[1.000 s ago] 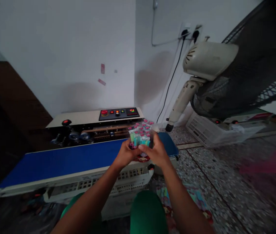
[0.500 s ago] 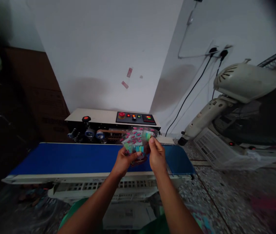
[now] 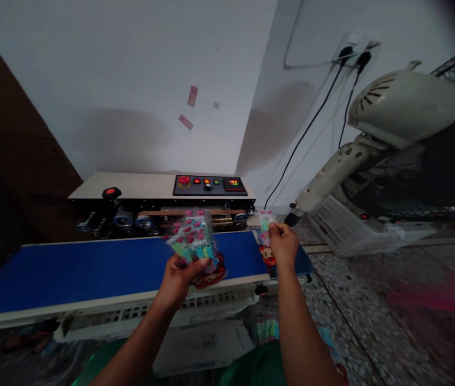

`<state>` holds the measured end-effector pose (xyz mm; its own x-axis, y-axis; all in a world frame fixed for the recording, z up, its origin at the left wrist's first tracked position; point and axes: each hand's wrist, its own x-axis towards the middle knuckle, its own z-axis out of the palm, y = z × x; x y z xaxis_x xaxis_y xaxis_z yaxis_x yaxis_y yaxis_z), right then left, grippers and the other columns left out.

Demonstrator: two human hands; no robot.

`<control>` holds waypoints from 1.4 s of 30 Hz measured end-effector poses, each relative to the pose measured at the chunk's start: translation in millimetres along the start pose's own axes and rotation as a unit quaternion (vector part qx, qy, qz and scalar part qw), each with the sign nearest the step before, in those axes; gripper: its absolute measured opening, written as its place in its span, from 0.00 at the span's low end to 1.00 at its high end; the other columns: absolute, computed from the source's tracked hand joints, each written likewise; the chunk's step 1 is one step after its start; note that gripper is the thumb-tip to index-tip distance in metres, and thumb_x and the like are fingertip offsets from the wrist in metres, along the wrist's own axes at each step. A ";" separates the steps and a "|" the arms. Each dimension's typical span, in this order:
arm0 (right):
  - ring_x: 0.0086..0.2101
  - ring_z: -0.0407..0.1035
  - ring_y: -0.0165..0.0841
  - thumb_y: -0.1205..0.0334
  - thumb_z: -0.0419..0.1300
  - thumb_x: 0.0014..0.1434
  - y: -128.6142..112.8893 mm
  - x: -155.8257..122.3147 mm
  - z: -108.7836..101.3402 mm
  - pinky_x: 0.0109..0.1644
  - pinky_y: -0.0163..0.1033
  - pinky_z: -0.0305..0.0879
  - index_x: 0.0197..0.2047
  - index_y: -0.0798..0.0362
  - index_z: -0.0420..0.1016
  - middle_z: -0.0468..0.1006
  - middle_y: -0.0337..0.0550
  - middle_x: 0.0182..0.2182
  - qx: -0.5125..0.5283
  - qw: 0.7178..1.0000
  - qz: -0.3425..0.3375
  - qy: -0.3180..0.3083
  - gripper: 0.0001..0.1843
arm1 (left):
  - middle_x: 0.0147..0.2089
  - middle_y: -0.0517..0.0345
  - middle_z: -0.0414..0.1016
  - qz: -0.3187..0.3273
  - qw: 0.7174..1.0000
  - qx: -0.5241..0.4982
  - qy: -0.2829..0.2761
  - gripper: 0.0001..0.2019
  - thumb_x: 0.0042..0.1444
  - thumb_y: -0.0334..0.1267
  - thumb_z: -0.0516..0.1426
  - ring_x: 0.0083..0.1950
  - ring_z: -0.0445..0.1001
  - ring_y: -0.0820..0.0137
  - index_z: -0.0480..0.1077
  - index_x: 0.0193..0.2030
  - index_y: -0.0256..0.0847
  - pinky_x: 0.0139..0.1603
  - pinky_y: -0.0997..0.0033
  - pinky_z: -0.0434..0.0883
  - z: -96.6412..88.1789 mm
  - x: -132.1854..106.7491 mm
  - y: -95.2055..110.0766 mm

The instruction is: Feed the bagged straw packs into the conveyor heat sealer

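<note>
My left hand (image 3: 179, 274) is closed round a fanned stack of clear packets (image 3: 193, 242) with pink and teal contents and red cartoon print, held above the blue conveyor belt (image 3: 90, 268). My right hand (image 3: 284, 247) pinches a single packet (image 3: 266, 238) of the same kind, upright over the belt's right end, close to the sealing machine (image 3: 158, 201).
The sealer has a control panel (image 3: 209, 185) with a red button and lit display. A large floor fan (image 3: 404, 134) leans at the right, its cables running to wall sockets (image 3: 353, 51). A white crate (image 3: 343, 228) lies on the speckled floor. More packets (image 3: 267, 327) lie below the belt.
My right hand has drawn one packet off the stack and carried it right to the belt's end. My left hand keeps the rest, shifted slightly left. The camera view swung.
</note>
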<state>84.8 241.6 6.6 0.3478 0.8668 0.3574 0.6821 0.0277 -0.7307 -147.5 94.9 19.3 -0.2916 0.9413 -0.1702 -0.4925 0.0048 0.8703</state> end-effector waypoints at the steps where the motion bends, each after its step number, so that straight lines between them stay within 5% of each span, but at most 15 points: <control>1: 0.32 0.72 0.38 0.56 0.54 0.54 2.2 0.5 1.3 0.37 0.37 0.61 0.35 0.55 0.78 0.80 0.49 0.31 -0.026 1.000 0.000 -0.016 0.15 | 0.28 0.55 0.79 -0.001 1.000 0.004 0.001 0.14 0.36 0.38 0.70 0.29 0.77 0.65 0.74 0.28 0.35 0.33 0.66 0.74 1.5 -0.7 0.4; 11: 0.34 0.71 0.36 0.59 0.52 0.57 -21.8 -5.8 31.1 0.34 0.35 0.58 0.36 0.54 0.77 0.79 0.49 0.32 -0.125 0.984 -0.018 -0.127 0.13 | 0.29 0.54 0.80 -0.013 1.000 -0.009 -0.005 0.14 0.38 0.36 0.69 0.30 0.78 0.64 0.74 0.33 0.35 0.33 0.66 0.75 5.3 4.2 -6.3; 16: 0.37 0.71 0.36 0.49 0.53 0.58 -56.3 -23.4 23.0 0.41 0.38 0.63 0.43 0.55 0.74 0.78 0.49 0.38 0.050 0.983 -0.079 -0.160 0.19 | 0.32 0.55 0.80 -0.007 1.000 -0.025 -0.002 0.15 0.39 0.35 0.68 0.31 0.77 0.65 0.74 0.36 0.36 0.36 0.64 0.75 4.0 9.3 -8.1; 20: 0.37 0.72 0.34 0.47 0.59 0.54 -82.3 -47.9 8.2 0.40 0.37 0.67 0.48 0.51 0.72 0.78 0.44 0.39 0.261 0.869 -0.109 -0.406 0.22 | 0.34 0.53 0.80 0.007 0.999 -0.040 0.010 0.18 0.38 0.36 0.69 0.32 0.77 0.66 0.74 0.37 0.34 0.38 0.64 0.74 5.6 11.3 -5.2; 22: 0.37 0.72 0.34 0.49 0.63 0.51 -89.6 -59.3 7.6 0.40 0.37 0.67 0.45 0.51 0.74 0.79 0.42 0.38 0.276 0.843 -0.116 -0.447 0.21 | 0.35 0.52 0.80 0.014 0.999 -0.043 0.018 0.20 0.37 0.36 0.69 0.33 0.77 0.65 0.74 0.38 0.34 0.38 0.64 0.74 6.1 11.4 -4.9; 27: 0.37 0.72 0.34 0.52 0.60 0.54 -92.3 -72.7 19.1 0.43 0.38 0.67 0.37 0.51 0.78 0.80 0.41 0.35 0.309 0.862 -0.118 -0.385 0.13 | 0.34 0.53 0.80 0.032 0.998 -0.035 0.045 0.23 0.34 0.36 0.70 0.32 0.77 0.65 0.73 0.40 0.36 0.38 0.64 0.74 6.6 10.4 -4.9; 42: 0.35 0.69 0.32 0.51 0.52 0.61 -95.6 -88.1 26.6 0.38 0.34 0.64 0.40 0.53 0.74 0.77 0.41 0.34 0.333 0.921 -0.055 -0.196 0.16 | 0.41 0.52 0.80 0.086 0.993 -0.054 0.054 0.24 0.41 0.36 0.68 0.40 0.78 0.63 0.72 0.47 0.37 0.46 0.62 0.72 6.6 13.3 -5.8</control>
<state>-28.1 175.9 29.5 -0.0479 0.9499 0.3088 0.1083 0.3123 -0.9438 -143.1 109.6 15.0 -0.4624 0.8833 -0.0778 -0.5121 -0.1944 0.8366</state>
